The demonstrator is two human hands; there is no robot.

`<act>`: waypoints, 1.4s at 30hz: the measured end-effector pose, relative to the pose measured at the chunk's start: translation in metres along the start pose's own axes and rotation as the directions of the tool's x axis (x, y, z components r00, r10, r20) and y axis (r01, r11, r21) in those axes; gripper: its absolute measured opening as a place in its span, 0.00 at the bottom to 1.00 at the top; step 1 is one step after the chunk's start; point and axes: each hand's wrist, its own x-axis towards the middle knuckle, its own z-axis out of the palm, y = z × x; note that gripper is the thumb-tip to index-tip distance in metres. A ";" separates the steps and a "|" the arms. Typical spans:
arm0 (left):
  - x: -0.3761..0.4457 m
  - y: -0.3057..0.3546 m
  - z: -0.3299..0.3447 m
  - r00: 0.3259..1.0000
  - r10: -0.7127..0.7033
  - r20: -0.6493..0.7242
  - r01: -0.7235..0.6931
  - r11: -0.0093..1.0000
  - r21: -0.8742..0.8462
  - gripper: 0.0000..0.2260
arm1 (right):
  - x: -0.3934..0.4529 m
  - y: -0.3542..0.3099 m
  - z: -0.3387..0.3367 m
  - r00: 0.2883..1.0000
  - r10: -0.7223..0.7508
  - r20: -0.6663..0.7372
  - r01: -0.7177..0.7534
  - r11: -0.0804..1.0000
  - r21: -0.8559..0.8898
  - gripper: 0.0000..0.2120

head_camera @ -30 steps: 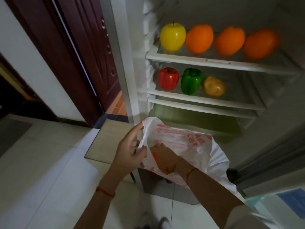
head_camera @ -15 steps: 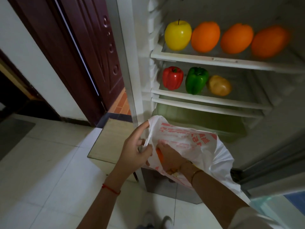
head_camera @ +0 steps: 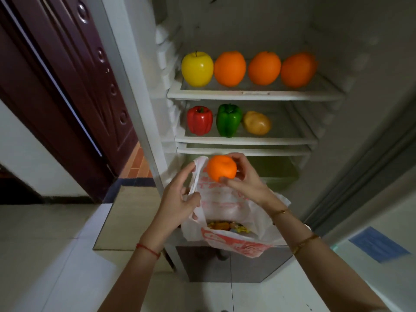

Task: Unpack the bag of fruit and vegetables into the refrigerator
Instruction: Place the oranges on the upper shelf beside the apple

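Dim, soft focus; edges bend, perhaps wide-angle distortion

A dark red-brown panelled door [head_camera: 74,82] stands at the left, with a white wall [head_camera: 33,163] below and beside it. Pale floor tiles [head_camera: 45,255] fill the foreground. Past the doorway lies a patch of orange brick-pattern flooring [head_camera: 138,162]. At the lower right sits a blue rectangle [head_camera: 380,244], perhaps a cloth or sticker.
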 end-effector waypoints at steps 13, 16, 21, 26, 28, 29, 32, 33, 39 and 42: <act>0.045 0.008 0.036 1.000 0.001 0.031 -0.002 0.999 0.040 0.36 | 0.021 -0.118 -0.111 0.739 -0.308 -0.600 0.327 0.942 -0.080 0.35; 0.049 0.011 0.039 1.000 -0.009 0.026 0.007 0.999 0.041 0.37 | 0.028 -0.130 -0.137 0.678 -0.255 -0.689 0.236 0.964 -0.125 0.39; 0.055 0.012 0.040 1.000 -0.024 0.018 0.023 0.999 0.049 0.36 | 0.034 -0.133 -0.159 0.708 -0.285 -0.646 0.134 0.953 -0.273 0.35; 0.060 0.010 0.040 0.999 -0.053 0.009 0.052 0.997 0.055 0.33 | 0.048 -0.128 -0.163 0.741 -0.285 -0.608 0.071 0.934 -0.351 0.36; 0.062 0.010 0.040 0.998 -0.061 0.004 0.060 0.997 0.051 0.33 | 0.056 -0.124 -0.166 0.733 -0.275 -0.622 0.038 0.930 -0.367 0.34; 0.062 0.010 0.040 0.998 -0.061 0.002 0.061 0.997 0.046 0.33 | 0.060 -0.123 -0.167 0.735 -0.271 -0.622 0.026 0.927 -0.374 0.33; 0.064 0.009 0.040 0.998 -0.067 -0.001 0.067 0.997 0.032 0.34 | 0.072 -0.119 -0.172 0.757 -0.251 -0.603 0.011 0.928 -0.372 0.33; 0.065 0.008 0.040 0.997 -0.071 -0.003 0.071 0.997 0.030 0.34 | 0.075 -0.118 -0.174 0.760 -0.249 -0.600 0.007 0.927 -0.375 0.34; 0.070 0.001 0.040 0.998 -0.066 -0.011 0.067 0.997 0.034 0.34 | 0.090 -0.116 -0.176 0.768 -0.261 -0.586 -0.012 0.908 -0.420 0.38; 0.071 -0.001 0.040 0.998 -0.058 -0.020 0.058 0.998 0.033 0.34 | 0.093 -0.113 -0.177 0.764 -0.263 -0.589 -0.004 0.911 -0.412 0.34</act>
